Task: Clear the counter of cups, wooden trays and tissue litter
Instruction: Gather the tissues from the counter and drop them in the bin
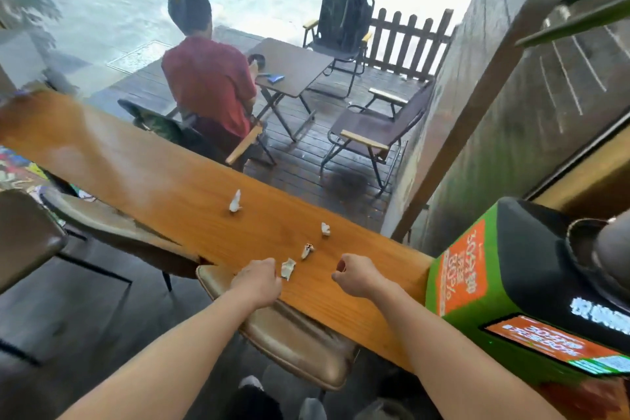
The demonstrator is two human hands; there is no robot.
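Note:
Several crumpled tissue scraps lie on the long wooden counter. One tissue is farthest out, another tissue sits to the right, a stained scrap lies nearer, and the nearest scrap is right beside my left hand. My left hand rests at the counter's near edge with fingers curled, touching or almost touching that scrap. My right hand hovers over the counter to the right, fingers loosely curled with nothing in them. No cups or wooden trays show.
A green and black machine stands at the counter's right end. Brown padded chairs are tucked under the near side. Beyond the counter a person in a red shirt sits by a folding table and camp chairs on a deck.

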